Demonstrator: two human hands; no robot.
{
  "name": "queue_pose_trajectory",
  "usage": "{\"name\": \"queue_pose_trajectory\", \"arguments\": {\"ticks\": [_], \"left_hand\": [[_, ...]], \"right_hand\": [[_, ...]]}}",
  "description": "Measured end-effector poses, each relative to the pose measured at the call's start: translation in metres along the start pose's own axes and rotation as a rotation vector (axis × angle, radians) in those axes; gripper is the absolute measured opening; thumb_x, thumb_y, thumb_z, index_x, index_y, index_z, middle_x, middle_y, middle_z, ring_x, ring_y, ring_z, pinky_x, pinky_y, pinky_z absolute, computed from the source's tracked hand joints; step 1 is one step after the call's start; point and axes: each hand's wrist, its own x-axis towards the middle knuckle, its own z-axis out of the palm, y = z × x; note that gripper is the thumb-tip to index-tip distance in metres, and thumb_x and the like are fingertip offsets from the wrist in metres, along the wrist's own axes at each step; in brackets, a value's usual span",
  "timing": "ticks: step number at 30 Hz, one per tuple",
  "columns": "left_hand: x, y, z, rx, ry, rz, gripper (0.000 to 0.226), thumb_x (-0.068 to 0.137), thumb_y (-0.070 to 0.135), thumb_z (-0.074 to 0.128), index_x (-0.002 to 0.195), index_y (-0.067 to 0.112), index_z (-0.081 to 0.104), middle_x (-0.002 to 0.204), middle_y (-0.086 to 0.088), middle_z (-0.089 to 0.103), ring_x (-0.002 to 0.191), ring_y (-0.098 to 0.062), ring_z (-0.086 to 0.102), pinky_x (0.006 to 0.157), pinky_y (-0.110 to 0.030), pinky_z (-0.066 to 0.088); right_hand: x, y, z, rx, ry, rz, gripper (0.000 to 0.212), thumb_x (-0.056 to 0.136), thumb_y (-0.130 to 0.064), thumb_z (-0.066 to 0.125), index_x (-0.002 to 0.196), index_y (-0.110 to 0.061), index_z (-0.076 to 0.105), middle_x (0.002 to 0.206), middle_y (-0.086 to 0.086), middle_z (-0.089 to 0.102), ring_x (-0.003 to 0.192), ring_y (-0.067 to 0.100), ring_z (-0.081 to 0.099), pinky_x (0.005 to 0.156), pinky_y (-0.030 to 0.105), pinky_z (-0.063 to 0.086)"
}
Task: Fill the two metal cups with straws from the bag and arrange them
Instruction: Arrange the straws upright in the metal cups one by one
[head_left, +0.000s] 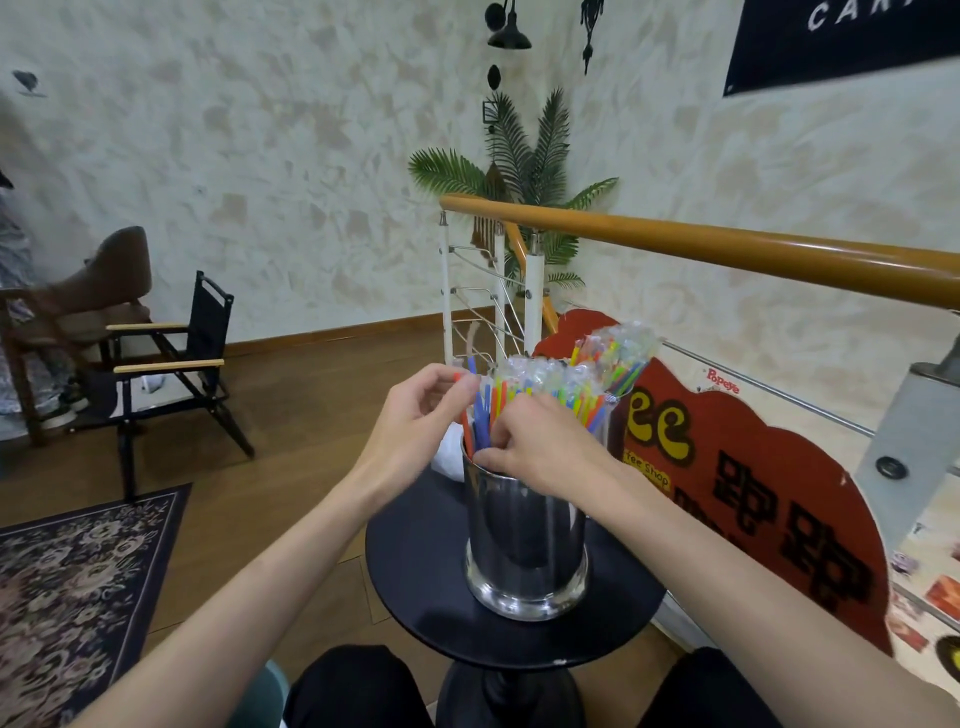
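Mottled cream wall (260, 156), wooden floor (311, 395), patterned rug (67, 582), folding chair (176, 358).

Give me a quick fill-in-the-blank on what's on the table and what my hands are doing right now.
The metal cup stands on a round ____ table.
The left hand pinches straws near their ____ ends.
The right hand rests at the cup's ____.

Missing words: black; top; rim

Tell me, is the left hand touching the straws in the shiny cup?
Touching. The head view shows the left hand pinching the tops of an orange and a blue straw among the straws standing in the metal cup.
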Motion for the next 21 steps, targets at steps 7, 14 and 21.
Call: {"name": "queue_pose_trajectory", "arguments": {"ticks": [7, 14, 21], "left_hand": [[0.003, -0.013, 0.002, 0.120, 0.013, -0.008, 0.008, 0.088, 0.010, 0.075, 0.090, 0.006, 0.068, 0.090, -0.007, 0.073, 0.084, -0.026, 0.067, 0.078, -0.035, 0.055], [0.005, -0.022, 0.003, 0.155, 0.031, -0.071, 0.016, 0.089, 0.009, 0.072, 0.097, 0.011, 0.058, 0.094, -0.009, 0.068, 0.075, -0.009, 0.059, 0.069, -0.022, 0.052], [0.005, -0.033, 0.008, 0.250, -0.107, -0.122, 0.015, 0.087, 0.022, 0.078, 0.097, 0.020, 0.066, 0.099, -0.002, 0.069, 0.082, -0.016, 0.067, 0.072, -0.030, 0.059]], "right_hand": [[-0.015, 0.008, -0.011, 0.041, 0.028, -0.034, 0.015, 0.090, -0.028, 0.075, 0.083, -0.015, 0.075, 0.078, -0.001, 0.071, 0.078, 0.012, 0.066, 0.069, 0.026, 0.051], [-0.035, 0.037, -0.007, -0.021, 0.241, -0.029, 0.021, 0.091, -0.043, 0.073, 0.086, -0.023, 0.078, 0.071, -0.013, 0.064, 0.071, 0.003, 0.061, 0.063, 0.013, 0.041], [-0.037, 0.035, 0.000, -0.340, 0.331, 0.009, 0.042, 0.101, -0.057, 0.047, 0.091, -0.021, 0.067, 0.083, -0.004, 0.061, 0.085, 0.018, 0.066, 0.068, 0.029, 0.043]]}}
